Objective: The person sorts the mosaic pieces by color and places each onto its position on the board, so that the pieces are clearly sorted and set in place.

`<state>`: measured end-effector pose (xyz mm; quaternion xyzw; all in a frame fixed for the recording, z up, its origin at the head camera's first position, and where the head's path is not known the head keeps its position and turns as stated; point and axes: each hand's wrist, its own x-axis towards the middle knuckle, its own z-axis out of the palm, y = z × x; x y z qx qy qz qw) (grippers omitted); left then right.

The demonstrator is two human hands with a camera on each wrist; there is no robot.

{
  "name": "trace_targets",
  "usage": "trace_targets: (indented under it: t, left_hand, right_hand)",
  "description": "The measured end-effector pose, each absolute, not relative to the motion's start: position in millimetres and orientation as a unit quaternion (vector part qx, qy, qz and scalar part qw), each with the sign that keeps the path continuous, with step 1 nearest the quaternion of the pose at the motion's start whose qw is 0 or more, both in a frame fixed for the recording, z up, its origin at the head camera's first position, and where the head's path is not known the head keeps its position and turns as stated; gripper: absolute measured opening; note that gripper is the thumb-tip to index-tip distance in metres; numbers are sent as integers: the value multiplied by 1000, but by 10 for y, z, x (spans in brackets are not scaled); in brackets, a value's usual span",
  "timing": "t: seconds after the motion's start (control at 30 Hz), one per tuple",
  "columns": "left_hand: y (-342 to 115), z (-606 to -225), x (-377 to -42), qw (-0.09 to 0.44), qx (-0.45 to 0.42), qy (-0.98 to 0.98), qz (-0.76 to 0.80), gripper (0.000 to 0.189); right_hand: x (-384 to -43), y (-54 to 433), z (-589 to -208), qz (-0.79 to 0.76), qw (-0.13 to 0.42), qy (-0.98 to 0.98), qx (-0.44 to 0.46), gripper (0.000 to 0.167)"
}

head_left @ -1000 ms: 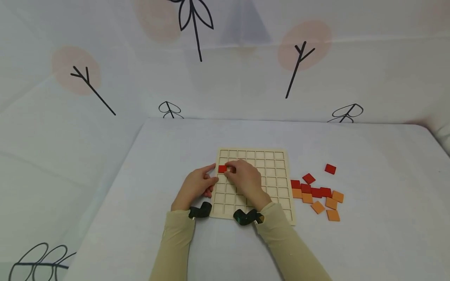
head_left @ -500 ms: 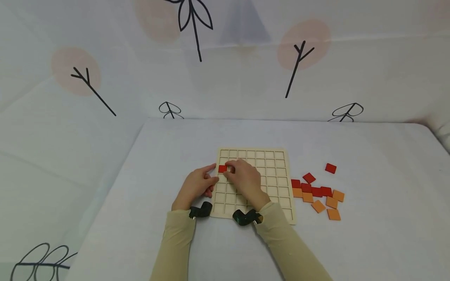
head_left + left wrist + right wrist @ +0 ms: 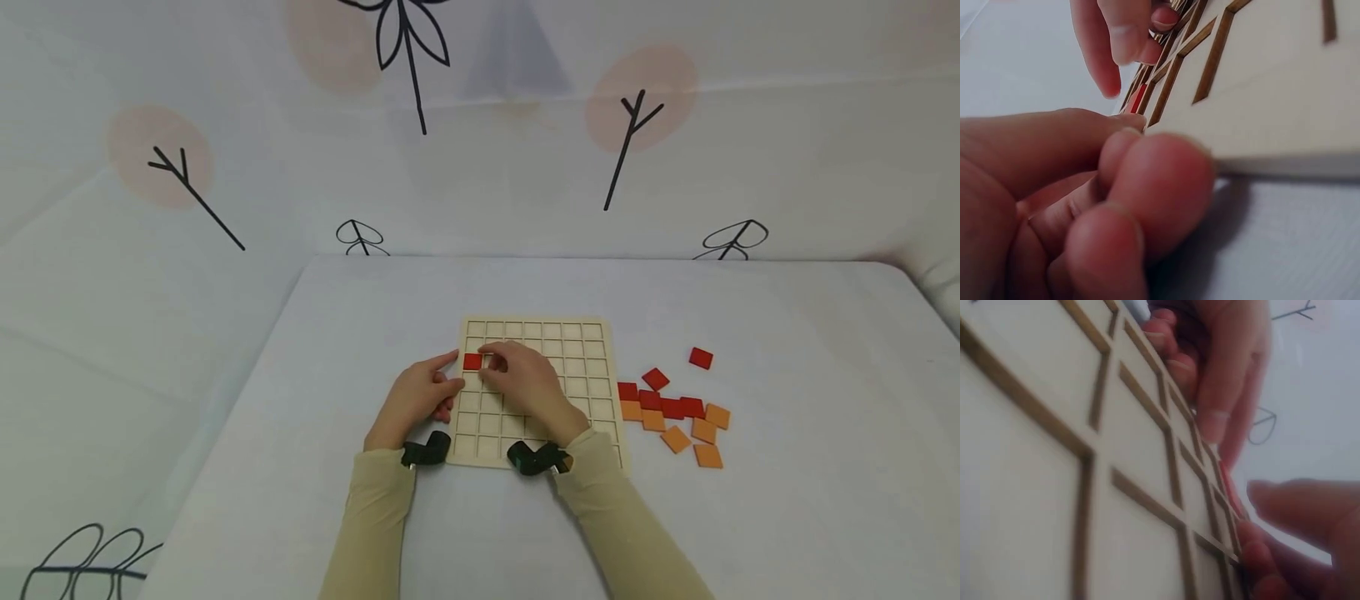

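Note:
On a pale wooden grid board (image 3: pixel 480 462), one red square tile (image 3: pixel 472 362) lies in a cell of the leftmost column. Against the board's left edge rests my left hand (image 3: pixel 420 396), its index finger and thumb touching the rim and the other fingers curled below. In the left wrist view the thumb (image 3: pixel 1169 178) presses at the board's side. My right hand (image 3: pixel 525 383) hovers over the board just right of the red tile, thumb and index finger apart with nothing between them. The right wrist view shows a sliver of that tile between both hands.
Right of the board lie loose red tiles (image 3: pixel 701 358) and orange tiles (image 3: pixel 708 456), several of each, some against its edge. Dark wrist cameras sit at both cuffs. A white cloth table (image 3: pixel 810 417) meets a patterned fabric backdrop (image 3: pixel 480 183).
My right hand's fingertips have drawn slightly away from the red tile, and its wrist has shifted right. My left hand stays at the board's edge.

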<state>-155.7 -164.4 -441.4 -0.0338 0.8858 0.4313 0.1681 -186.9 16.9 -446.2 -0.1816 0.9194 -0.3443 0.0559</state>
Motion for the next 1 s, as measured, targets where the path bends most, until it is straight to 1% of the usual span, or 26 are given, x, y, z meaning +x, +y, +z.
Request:
trace_targets:
  t: [0.23,0.33,0.7,1.0]
  left_hand:
    - [-1657,-4414,-1561,172,-34,883,437,55]
    - [-1654,-4418,-1565,172,-38,880,441,54]
    - [-1639,-4427,-1559,170,-35,877,448,55]
    - [-1644,-4421,-1556,172,-39,873,454,55]
  right_hand:
    - [-1892,306,-4369,-397,105,887,-210,32]
    - [-1900,389,-4324,-399,116,885,-209,33]
    - [-1973,700,-4264,-376,112,903,-173,36]
    - [-2031,1007,-4230,-397,102,902,-137,39]
